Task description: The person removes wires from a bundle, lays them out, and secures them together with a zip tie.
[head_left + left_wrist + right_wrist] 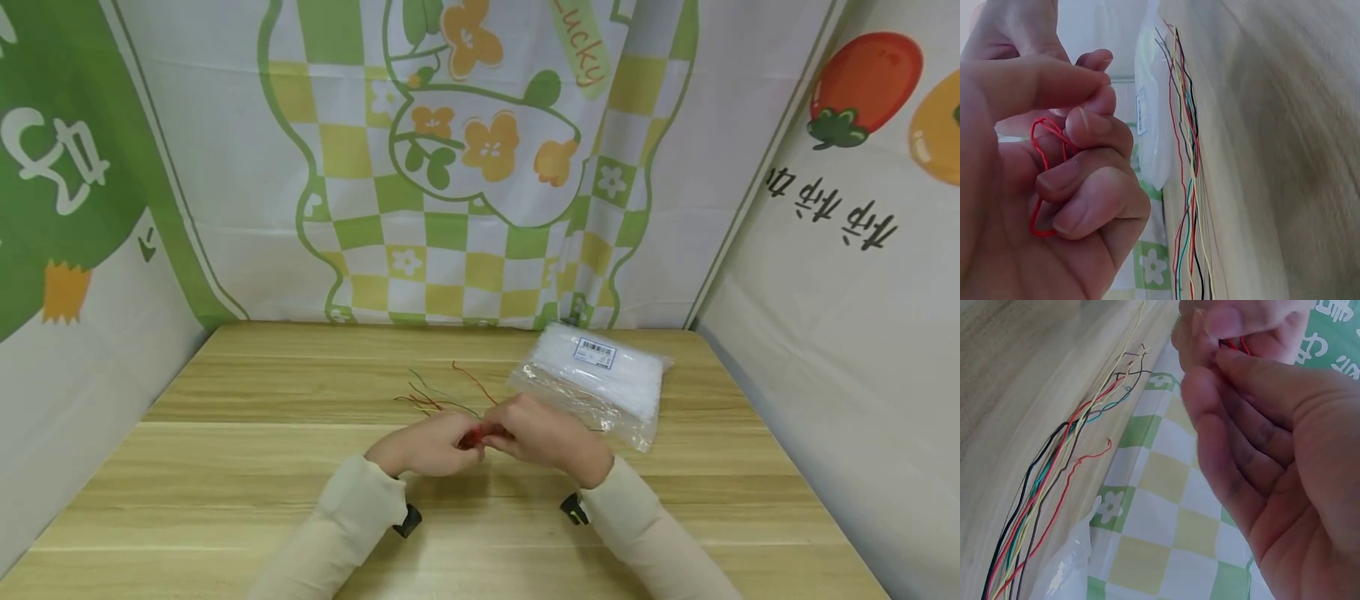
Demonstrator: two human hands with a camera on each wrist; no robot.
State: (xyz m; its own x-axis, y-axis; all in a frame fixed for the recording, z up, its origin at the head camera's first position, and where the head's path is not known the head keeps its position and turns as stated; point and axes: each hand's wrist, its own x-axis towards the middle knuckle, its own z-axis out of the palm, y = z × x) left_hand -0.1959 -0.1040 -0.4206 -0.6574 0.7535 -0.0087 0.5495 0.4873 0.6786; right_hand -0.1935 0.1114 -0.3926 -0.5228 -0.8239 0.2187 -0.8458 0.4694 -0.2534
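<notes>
A thin red wire (1034, 224) is bent into a loop inside my left hand (431, 443), whose curled fingers grip it. My right hand (546, 435) meets the left fingertips over the table, its thumb and index finger pinching at the red wire where it emerges between the hands. Just beyond them lies a loose bundle of thin wires (1054, 465), in red, black, green, yellow and brown. In the head view, my hands partly cover the bundle.
At the back right of the wooden table (285, 475) lies a clear plastic bag (637, 379) of white contents with a barcode label (596, 353). Printed cloth (480, 275) hangs behind the table and along both sides.
</notes>
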